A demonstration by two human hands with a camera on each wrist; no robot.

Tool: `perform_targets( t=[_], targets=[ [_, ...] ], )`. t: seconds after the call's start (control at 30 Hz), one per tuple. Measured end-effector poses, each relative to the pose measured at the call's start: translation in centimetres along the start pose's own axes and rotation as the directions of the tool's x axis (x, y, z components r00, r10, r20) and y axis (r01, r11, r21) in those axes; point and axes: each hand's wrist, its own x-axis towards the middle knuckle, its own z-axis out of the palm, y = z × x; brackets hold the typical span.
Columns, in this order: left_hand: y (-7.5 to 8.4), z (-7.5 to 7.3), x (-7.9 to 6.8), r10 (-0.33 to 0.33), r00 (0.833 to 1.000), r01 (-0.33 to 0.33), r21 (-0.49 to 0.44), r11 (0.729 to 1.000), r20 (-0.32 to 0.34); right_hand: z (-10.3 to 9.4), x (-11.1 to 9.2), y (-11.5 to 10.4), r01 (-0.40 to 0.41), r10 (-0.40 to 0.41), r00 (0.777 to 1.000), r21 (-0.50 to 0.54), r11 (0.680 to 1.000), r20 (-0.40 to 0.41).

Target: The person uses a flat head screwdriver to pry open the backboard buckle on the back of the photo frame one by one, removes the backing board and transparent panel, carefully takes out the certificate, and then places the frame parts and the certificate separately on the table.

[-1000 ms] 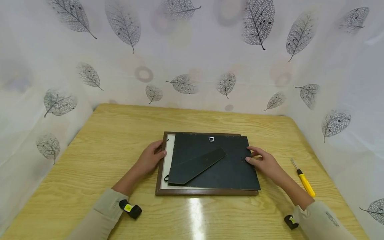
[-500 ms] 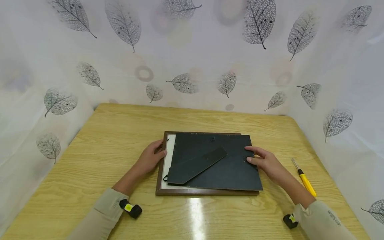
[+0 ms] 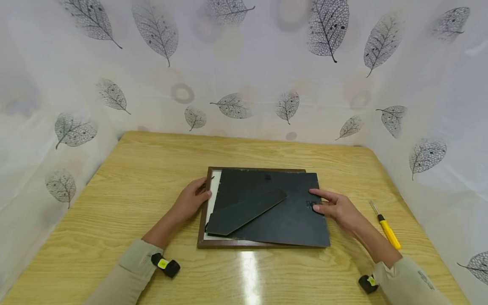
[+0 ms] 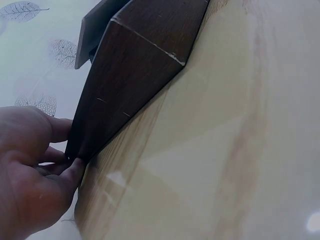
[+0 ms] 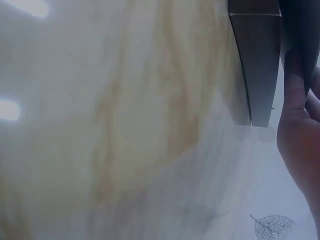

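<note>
Left hand (image 3: 190,198) grips brown frame (image 3: 219,244) | right hand (image 3: 340,212) pinches black backing board (image 3: 282,220) | work looks midway — board loose, askew over frame, not seated flush | screwdriver (image 3: 386,226) lies aside

The left arm (image 3: 126,269) and the right arm (image 3: 396,267) reach forward and inward. The left hand (image 3: 190,199) pinches between thumb (image 4: 75,175) and fingers (image 4: 61,129); the right hand (image 3: 340,210), well apart from it, pinches also, its index finger (image 3: 323,194) pointing inward.

From above, the head view looked down toward the far edge of the tabletop (image 3: 114,182); both wrist views, low and close, shared the brown frame (image 4: 120,70).
</note>
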Motion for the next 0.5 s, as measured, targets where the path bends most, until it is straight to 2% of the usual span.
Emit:
perform_targets(
  t=[0.1,0.27,0.5],
  targets=[
    [0.0,0.0,0.0,-0.009,1.000,0.009,0.001,1.000,0.002,0.0,-0.3,0.1,0.008,-0.008,1.000,0.002,1.000,0.001],
    [0.0,0.0,0.1,-0.046,0.999,0.046,0.017,0.999,0.003,0.1,-1.0,0.1,0.033,-0.031,0.998,0.016,0.999,-0.060],
    [-0.1,0.0,0.1,-0.076,0.997,0.076,0.008,0.997,-0.003,-0.4,-2.2,0.6,0.099,-0.078,0.990,0.185,0.978,-0.114]
  ],
)
